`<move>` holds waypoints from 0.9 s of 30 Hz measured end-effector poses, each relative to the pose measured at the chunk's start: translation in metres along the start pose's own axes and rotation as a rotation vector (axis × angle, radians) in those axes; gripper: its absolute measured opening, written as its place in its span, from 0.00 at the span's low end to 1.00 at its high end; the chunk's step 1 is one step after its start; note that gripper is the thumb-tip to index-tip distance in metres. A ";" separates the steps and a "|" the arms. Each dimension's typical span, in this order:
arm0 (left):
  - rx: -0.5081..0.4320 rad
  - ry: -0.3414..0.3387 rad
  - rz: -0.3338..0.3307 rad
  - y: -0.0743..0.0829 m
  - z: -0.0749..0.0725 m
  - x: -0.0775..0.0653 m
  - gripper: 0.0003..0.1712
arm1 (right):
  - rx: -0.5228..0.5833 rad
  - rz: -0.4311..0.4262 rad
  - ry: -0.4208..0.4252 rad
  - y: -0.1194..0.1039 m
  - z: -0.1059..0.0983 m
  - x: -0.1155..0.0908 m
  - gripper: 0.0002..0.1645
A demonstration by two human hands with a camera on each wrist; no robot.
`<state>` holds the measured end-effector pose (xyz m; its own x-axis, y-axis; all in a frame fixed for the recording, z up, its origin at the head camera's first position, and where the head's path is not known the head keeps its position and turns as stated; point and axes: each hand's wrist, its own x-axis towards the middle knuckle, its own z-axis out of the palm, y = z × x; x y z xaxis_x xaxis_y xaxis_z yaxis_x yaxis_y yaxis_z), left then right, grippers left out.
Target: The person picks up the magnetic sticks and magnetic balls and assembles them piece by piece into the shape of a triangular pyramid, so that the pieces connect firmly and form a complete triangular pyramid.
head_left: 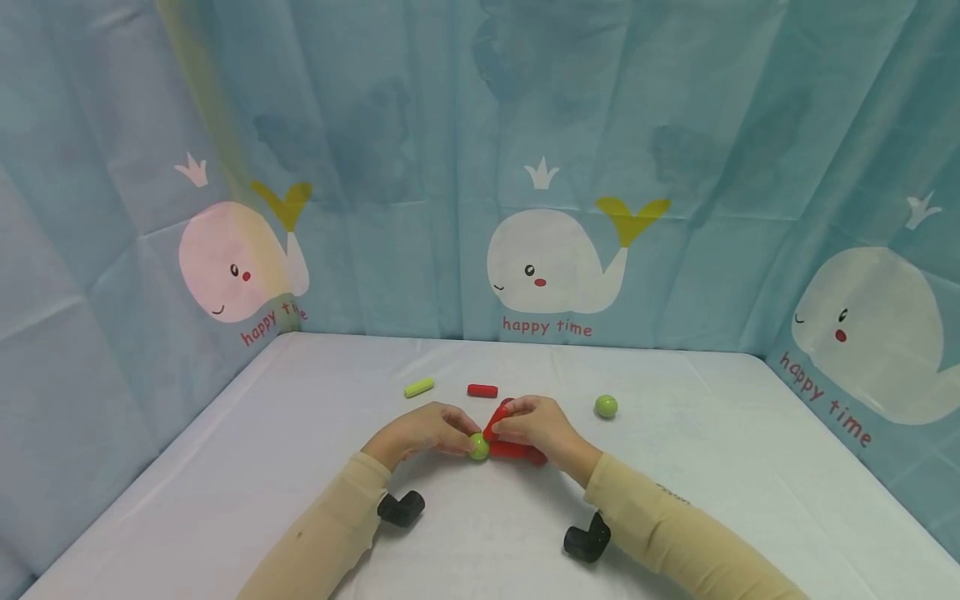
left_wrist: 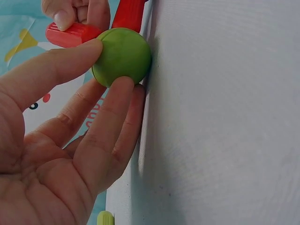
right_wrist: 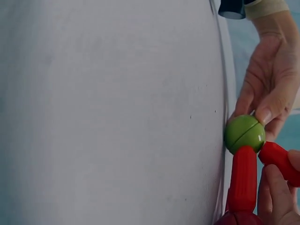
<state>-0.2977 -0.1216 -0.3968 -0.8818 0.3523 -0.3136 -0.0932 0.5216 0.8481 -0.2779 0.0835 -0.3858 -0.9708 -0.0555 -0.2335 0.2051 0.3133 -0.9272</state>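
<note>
Well inside table edges point(head_left: 570, 349), green ball point(head_left: 478, 447)

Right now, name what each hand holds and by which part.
The left hand holds a green ball by its curved sides; the right hand holds a red rod by its sides, the end facing the ball bare.

At lower left of the head view, a long, close-fitting beige fabric sleeve point(head_left: 322, 533) bears a small brownish mark; at lower right, its matching beige fabric sleeve point(head_left: 678, 529) carries a small dark marking and wrinkles. Below the wrists sit a black, elbow-shaped, rounded device point(head_left: 405, 509) and a similar black angled device point(head_left: 585, 542). The left hand point(head_left: 425, 435) and right hand point(head_left: 547, 432) are bare.
</note>
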 end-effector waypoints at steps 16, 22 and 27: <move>0.038 0.012 -0.005 0.002 0.003 0.001 0.16 | -0.145 -0.093 -0.002 -0.006 -0.028 -0.008 0.15; 0.033 0.037 -0.009 0.002 0.002 -0.002 0.16 | -0.235 -0.078 0.032 -0.003 -0.051 -0.012 0.18; 0.032 0.022 0.007 0.003 0.003 -0.002 0.15 | -0.328 0.049 0.026 0.007 -0.058 -0.012 0.18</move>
<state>-0.2942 -0.1184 -0.3953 -0.8923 0.3392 -0.2977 -0.0725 0.5434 0.8363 -0.2720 0.1409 -0.3724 -0.9645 -0.0104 -0.2638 0.2043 0.6034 -0.7708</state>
